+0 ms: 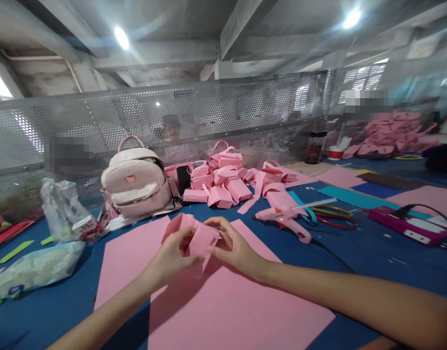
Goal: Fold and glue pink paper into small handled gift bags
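While both hands meet over the pink sheets, here is how it stands:

Left hand: left hand (172,255) is closed on the near-left side of the paper piece (194,236), fingers curled round a fold.
Right hand: right hand (232,245) pinches the right flank of the same piece, thumb and fingertips pressed on it.
Where it is: paper piece is held just above the pink sheets (223,301), near the middle of the surface (372,262), closer to the near edge than the far one.
Shape: folded pink card, partly formed into a small box; a flap stands up on its left. The exact folds are hard to tell.
How it handles: looks very light and thin, so I judge it bends and creases easily. Stiff along the folds, floppy on the flat panels. Not slippery, not breakable, but a hard squeeze would crush it.
Where to hold: best by the folded edges and corners, with fingertips only, as both hands do now.
Toward the far edge: pile of finished pink pieces (226,184), with a backpack (135,184) to its left.
Right of centre: glue gun (287,218) lies on the surface, well apart from the hands; scissors (330,214) just beyond it.
Left edge: plastic bags (59,214) and green strips.
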Demonstrator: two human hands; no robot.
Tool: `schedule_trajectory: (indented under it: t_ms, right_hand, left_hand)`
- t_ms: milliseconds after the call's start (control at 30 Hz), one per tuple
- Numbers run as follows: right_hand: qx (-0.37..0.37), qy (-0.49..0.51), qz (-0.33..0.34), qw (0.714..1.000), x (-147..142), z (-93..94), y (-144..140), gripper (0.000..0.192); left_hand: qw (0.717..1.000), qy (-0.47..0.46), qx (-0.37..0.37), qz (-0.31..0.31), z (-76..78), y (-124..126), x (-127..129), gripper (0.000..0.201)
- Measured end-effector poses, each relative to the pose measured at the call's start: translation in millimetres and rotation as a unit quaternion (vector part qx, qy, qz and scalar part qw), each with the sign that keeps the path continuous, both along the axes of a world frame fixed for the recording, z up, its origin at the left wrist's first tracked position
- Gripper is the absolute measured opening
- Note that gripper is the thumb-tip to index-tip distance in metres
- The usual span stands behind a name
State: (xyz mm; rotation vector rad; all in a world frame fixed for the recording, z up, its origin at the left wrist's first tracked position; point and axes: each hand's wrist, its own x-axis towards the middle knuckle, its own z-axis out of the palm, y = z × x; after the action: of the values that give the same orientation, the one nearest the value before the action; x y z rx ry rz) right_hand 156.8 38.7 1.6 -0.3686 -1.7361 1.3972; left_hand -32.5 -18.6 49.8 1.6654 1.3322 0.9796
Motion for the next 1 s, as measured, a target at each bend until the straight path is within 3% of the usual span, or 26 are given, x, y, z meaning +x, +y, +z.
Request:
schedule_trajectory:
  t_ms: [467, 733, 1000]
  right_hand:
    - [0.015, 0.0, 0.038, 0.999, 1.4, 2.5, -8.9, 0.047]
    - [0.034, -0.014, 0.019, 0.999, 2.0, 3.4, -8.2, 0.041]
    - [0.034, -0.028, 0.013, 0.999, 3.0, 3.9, -9.6, 0.043]
  left_hand:
    - [0.998, -0.006, -0.045, 0.041, -5.1, 0.1, -2.2, 0.035]
    - [0.998, 0.017, -0.007, 0.056, -1.2, -2.6, -0.5, 0.024]
    - [0.999, -0.019, 0.023, 0.038, 1.1, -6.7, -0.3, 0.031]
